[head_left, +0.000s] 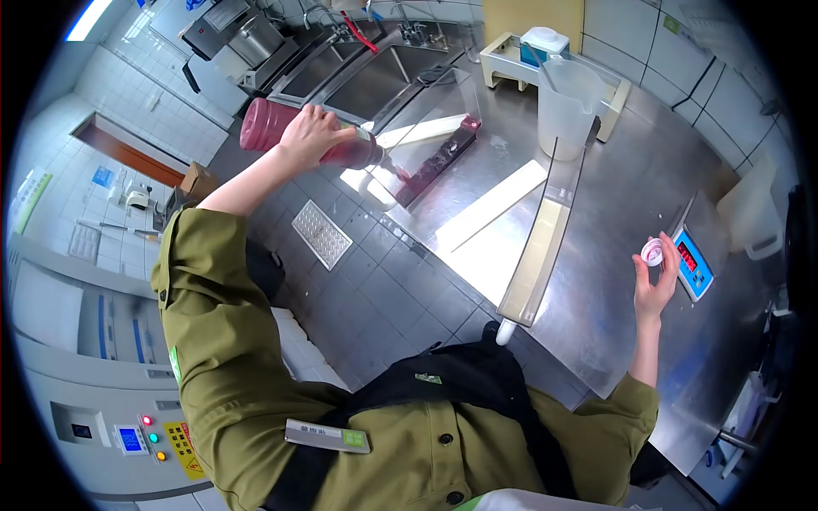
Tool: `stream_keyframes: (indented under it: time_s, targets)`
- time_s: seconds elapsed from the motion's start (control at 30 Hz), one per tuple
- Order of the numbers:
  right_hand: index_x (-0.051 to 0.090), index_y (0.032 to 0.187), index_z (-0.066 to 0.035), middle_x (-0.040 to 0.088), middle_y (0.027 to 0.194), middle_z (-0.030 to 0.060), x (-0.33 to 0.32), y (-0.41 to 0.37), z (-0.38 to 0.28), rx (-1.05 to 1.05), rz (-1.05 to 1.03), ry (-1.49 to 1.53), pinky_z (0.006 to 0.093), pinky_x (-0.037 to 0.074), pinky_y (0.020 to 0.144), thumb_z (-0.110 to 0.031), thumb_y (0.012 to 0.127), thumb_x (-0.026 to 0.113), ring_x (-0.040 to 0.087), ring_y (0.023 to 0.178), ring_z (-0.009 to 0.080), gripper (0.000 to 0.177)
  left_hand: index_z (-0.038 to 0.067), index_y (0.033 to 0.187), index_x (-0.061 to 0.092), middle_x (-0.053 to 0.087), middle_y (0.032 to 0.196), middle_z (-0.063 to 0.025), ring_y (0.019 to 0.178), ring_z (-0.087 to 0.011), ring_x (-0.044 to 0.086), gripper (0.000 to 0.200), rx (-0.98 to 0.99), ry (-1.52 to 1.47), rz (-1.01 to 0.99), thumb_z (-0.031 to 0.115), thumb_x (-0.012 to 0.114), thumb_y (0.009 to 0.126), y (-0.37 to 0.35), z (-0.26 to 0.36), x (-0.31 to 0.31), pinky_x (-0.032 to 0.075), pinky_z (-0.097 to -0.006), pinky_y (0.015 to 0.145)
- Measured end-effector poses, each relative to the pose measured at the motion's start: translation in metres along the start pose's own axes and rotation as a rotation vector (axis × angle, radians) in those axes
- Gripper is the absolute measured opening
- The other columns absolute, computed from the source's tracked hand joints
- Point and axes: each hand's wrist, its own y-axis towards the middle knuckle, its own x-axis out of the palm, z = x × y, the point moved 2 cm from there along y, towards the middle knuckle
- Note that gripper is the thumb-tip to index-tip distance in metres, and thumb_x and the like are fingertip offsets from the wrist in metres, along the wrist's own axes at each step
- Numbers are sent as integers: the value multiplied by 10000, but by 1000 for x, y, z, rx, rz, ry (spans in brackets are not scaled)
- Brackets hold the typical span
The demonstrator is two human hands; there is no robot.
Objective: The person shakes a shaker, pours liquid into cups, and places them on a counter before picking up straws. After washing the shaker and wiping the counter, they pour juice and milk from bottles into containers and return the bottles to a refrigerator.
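My left hand (313, 136) is wrapped round a large bottle (262, 124) of red liquid. The bottle lies tipped nearly level, its neck pointing right, near the end of a long narrow container (439, 162) with dark red contents. Between thumb and fingers of my right hand (654, 289) is a small pinkish-white bottle cap (653, 251), held above the steel table beside a digital scale (692, 264). Between my hands, a second long clear container (538, 255) with a pale yellow filling and a white end handle reaches over the table's front edge.
A white strip (490, 206) lies on the steel table (613, 221) between the containers. Behind them stands a clear measuring jug (567, 106) with a utensil inside, in front of a cream-coloured rack (503, 64). Sinks (388, 81) with taps are at the back left; a plastic jug (754, 209) stands far right.
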Motion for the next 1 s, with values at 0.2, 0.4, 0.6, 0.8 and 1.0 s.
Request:
stream_keyframes:
  time_s: [0.2,0.4,0.6,0.8,1.0]
  targets:
    - [455,1195,6,475,1224,179,-11,-13,1,54,32,-29,340,478,865,-90,780,688,545,1052,275,486,266,1195,398,532,911,-37,978,-203,485,573,95,146,-16,147,645,691,21,4,-3,324,-328,875]
    - [460,1214,1,471,1232,166,-15,-17,1,67,12,-73,335,473,873,-83,784,683,535,1062,261,491,278,1130,428,520,924,-16,959,-174,500,415,113,207,71,141,568,764,21,7,-4,306,-323,903]
    - [473,1219,-8,486,1220,150,-12,-19,-7,25,-10,-171,328,469,869,-106,795,678,531,1066,249,481,280,1171,448,514,1015,-31,1011,-189,498,419,119,285,196,171,558,782,12,2,-3,220,-373,1037]
    - [501,1187,5,520,1192,154,-5,-13,-18,16,3,-194,348,445,886,-112,777,693,518,1081,280,467,281,1212,452,515,1087,-31,1097,-210,463,476,145,275,231,153,574,770,9,-9,-2,203,-394,1068]
    - [510,1171,17,541,1179,151,-4,-6,-25,33,9,-190,357,431,900,-86,763,700,515,1088,295,462,266,1202,461,524,1080,-32,1087,-212,472,496,174,229,326,135,584,739,3,-11,0,197,-431,1092]
